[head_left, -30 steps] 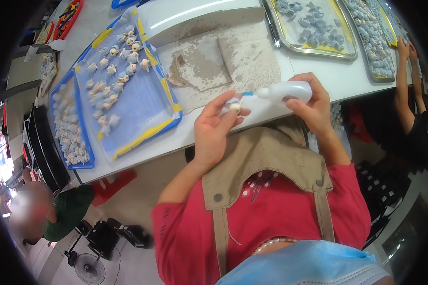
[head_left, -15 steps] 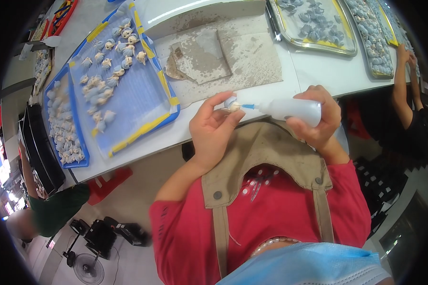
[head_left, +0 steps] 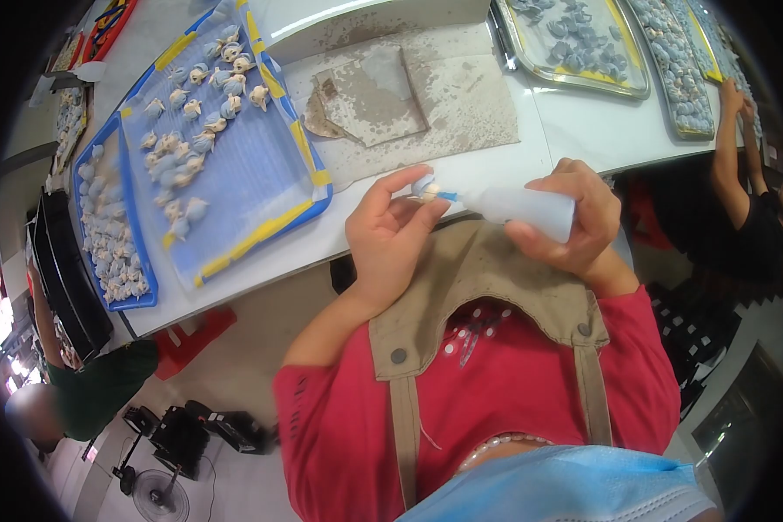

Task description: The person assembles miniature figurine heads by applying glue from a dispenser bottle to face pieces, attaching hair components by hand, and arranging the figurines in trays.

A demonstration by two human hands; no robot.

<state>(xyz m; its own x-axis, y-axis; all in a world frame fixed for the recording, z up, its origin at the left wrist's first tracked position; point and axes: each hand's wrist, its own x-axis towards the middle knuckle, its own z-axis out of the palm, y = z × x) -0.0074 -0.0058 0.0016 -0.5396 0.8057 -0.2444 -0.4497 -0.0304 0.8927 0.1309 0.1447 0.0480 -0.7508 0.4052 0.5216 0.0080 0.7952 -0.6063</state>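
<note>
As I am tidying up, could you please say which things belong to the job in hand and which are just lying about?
In the job:
Small blue and cream figure, in left hand
Translucent white plastic bottle, in right hand
Probably, blue plastic tray of similar pieces

Apparently just about:
Round grey floor fan
Red plastic tray

No text, label, brand, number or sign can be read. On the sleeve of the red cloth shirt, a column of small dark marks is seen; whether lettering is formed cannot be told. Small pale rectangular patches are noted on the black objects at right; no characters can be resolved. White patches are seen on the red plastic object at lower left, nature undetermined. The bright lit panels at far left are too blurred to be read.
</note>
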